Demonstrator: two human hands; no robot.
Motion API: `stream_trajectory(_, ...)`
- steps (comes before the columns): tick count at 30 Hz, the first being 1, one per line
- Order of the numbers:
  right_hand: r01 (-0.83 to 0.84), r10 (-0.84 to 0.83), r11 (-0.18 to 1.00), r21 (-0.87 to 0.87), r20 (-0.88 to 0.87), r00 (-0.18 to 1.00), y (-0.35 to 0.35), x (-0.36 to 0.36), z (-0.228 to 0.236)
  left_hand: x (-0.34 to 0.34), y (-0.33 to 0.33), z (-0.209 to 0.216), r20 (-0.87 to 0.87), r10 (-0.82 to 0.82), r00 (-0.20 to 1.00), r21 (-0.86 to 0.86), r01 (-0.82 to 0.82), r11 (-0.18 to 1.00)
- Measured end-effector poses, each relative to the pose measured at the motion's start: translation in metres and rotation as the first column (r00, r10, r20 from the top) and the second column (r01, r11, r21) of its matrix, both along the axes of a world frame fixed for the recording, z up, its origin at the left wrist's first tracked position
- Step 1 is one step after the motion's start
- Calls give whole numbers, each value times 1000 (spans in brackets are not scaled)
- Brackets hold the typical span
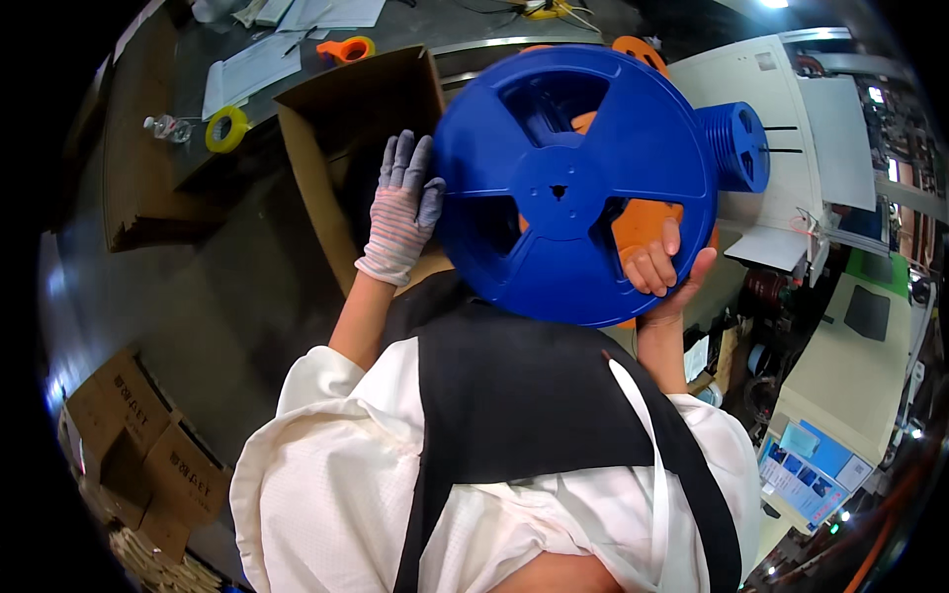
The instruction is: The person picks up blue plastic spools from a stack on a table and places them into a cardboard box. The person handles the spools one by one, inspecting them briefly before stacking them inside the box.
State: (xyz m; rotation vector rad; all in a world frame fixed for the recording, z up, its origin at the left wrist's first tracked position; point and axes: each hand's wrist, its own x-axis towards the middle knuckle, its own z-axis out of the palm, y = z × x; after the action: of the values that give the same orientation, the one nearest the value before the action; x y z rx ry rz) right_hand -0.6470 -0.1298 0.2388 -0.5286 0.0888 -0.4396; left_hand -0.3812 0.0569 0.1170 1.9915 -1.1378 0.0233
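Note:
A large blue plastic reel (559, 247) with wide cut-outs is held up in front of me. My right hand (667, 272), bare, grips its lower right rim, with the fingers curled through a cut-out and the thumb outside. At the left rim is my left hand (400, 203) in a grey striped glove, its fingers stretched out flat and its thumb side against the reel. Orange reels (641, 49) show behind the blue one and through its openings. Under my left hand stands an open cardboard box (316, 178); most of its inside is dark or hidden.
On the dark bench (257, 94) lie a yellow tape roll (227, 129), an orange tape dispenser (346, 49), papers (252, 74) and a clear bottle (168, 127). A smaller blue spool (736, 146) sits on a white machine (781, 79) at right. Flattened cartons (148, 435) stand lower left.

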Motion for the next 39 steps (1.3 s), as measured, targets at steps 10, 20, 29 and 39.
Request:
stream_trajectory(10, -202, 201, 979, 24, 32, 979, 11, 23, 9, -75, -69, 114, 100, -488, 867, -36, 493, 869)
stream_trajectory(20, -24, 29, 997, 72, -71, 997, 16, 12, 6, -12, 7, -80, -40, 266, 963, 468, -217, 856)
stream_trajectory(29, -107, 19, 977, -184, -426, 905, 66, 66, 20, -69, -48, 50, -862, 87, 499, 229, 230, 946)
stream_trajectory(39, 80, -125, 990, -112, -490, 863, 49, 50, 12, -21, 34, 43, -674, -672, -307, -501, -479, 721)
